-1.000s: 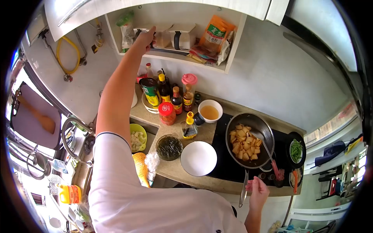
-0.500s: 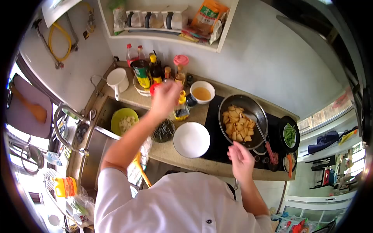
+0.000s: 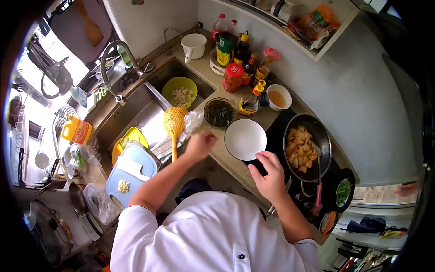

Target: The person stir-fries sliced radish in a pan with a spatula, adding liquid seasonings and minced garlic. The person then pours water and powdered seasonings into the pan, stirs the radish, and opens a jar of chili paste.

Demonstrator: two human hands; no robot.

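My left hand (image 3: 200,146) is over the counter's front edge, its fingers curled in and nothing visible in them. It is between a yellow slotted spoon (image 3: 174,121) and a plain white bowl (image 3: 245,139). My right hand (image 3: 270,176) has thumb and fingers apart, with the fingertips at the white bowl's lower right rim; whether they touch it I cannot tell. Behind the white bowl sits a glass bowl of dark strips (image 3: 219,112). On the right, a wok (image 3: 322,136) on the black cooktop holds browned potato slices (image 3: 300,149) and a pink-handled spatula (image 3: 318,195).
Sauce bottles (image 3: 242,47), a red-lidded jar (image 3: 233,78) and a bowl of brownish liquid (image 3: 278,98) line the back. A green bowl (image 3: 195,86) stands in the sink (image 3: 140,111). At left lies a blue cutting board (image 3: 118,181) with a cleaver (image 3: 132,168) and minced garlic (image 3: 123,186).
My view has swung left, bringing the cutting board into sight. My left hand has come down from the bottles to the counter's edge. My right hand has moved from the wok to the white bowl.
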